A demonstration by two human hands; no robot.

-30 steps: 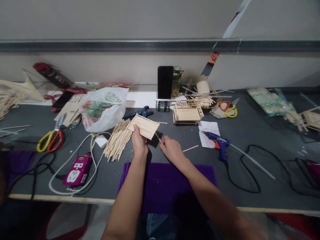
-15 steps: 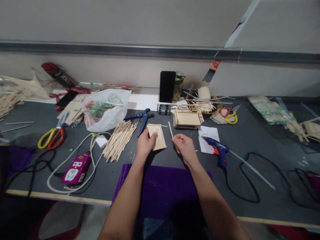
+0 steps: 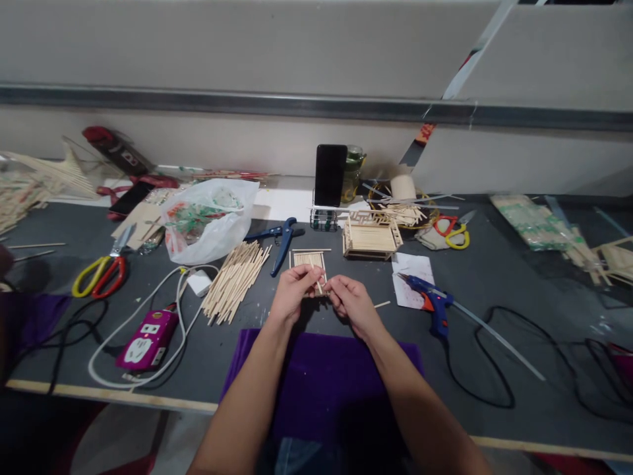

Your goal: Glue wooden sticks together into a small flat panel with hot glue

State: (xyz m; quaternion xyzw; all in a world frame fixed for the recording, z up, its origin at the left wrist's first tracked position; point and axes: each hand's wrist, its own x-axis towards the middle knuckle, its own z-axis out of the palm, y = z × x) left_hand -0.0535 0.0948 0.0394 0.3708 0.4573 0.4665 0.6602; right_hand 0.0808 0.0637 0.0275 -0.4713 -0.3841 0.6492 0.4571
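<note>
A small panel of wooden sticks [image 3: 307, 258] lies on the dark table, its near part hidden by my hands. Over it, my left hand [image 3: 293, 290] pinches a short wooden stick [image 3: 316, 277]. Close on the right, my right hand [image 3: 353, 302] has its fingers closed at the stick's lower end; whether it grips the stick is too small to tell. One loose stick [image 3: 311, 250] lies behind the panel, and a short piece [image 3: 382, 305] is right of my right hand.
Left are a stick pile [image 3: 235, 282], a blue cutter [image 3: 283, 247], scissors [image 3: 101, 274] and a purple power strip [image 3: 147, 340]. A stick-built box [image 3: 372, 239] stands behind, near a phone [image 3: 330, 175]. A blue glue gun [image 3: 435, 300] with its cord lies right.
My left hand has let go of the panel, which now lies straighter on the table. The stick from my right hand is now between both hands, over the panel.
</note>
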